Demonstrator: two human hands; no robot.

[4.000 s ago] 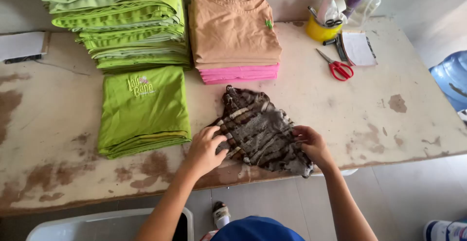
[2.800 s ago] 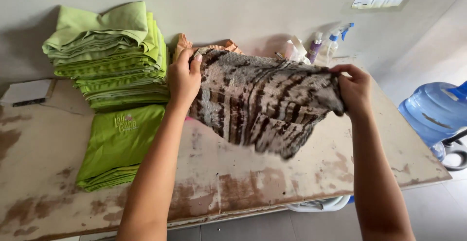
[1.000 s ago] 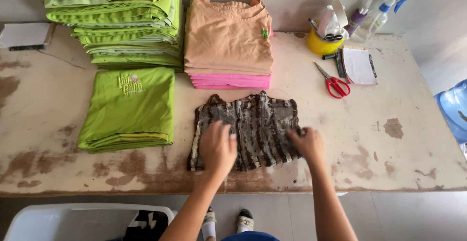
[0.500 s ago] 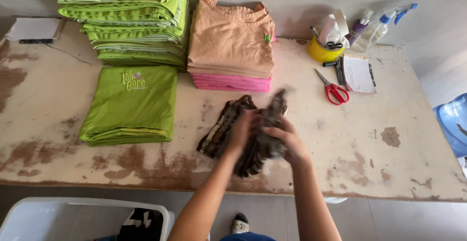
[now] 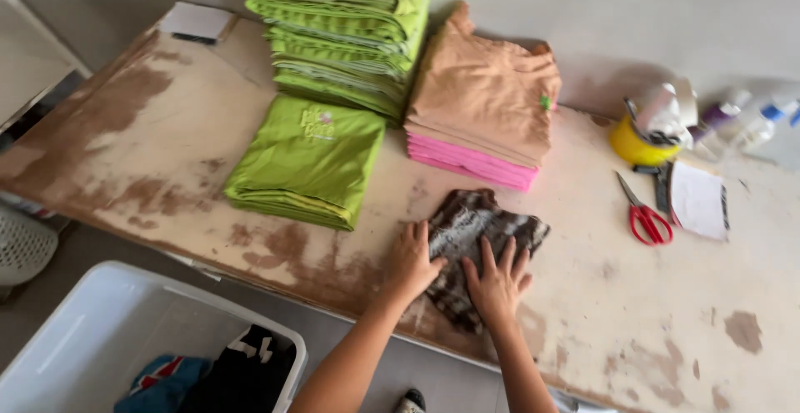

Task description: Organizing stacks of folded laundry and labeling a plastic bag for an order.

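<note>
Both hands are down flat now, low and centre in the frame; the left hand (image 5: 412,261) presses the near left edge of the brown patterned garment (image 5: 477,242), fingers spread, palm on cloth and table; the right hand (image 5: 497,282) lies just beside it, fingers splayed over the garment's near half, gripping nothing, simply pushing down; neither hand is clenched. The garment sits folded into a small, slightly crooked packet on the worn table (image 5: 167,155), a little below the stack of peach and pink shirts (image 5: 486,105) and to the right of the folded lime green shirt (image 5: 307,159); the tall green pile (image 5: 350,30) rises at upper centre.

To my eye this is the smoothing stage; the fold looks made, and the palms are flattening it; the far right corner seems a touch rumpled, so I'd judge it wants one more sweep outward before anything else. What follows, I reckon, calls for sliding fingers under the packet from both sides and lifting it level, so the fold doesn't spill open; the shirt stacks are near at hand. Red scissors (image 5: 643,215) lie well apart at right; a white bin (image 5: 100,338) with dark clothes sits at lower left.
</note>
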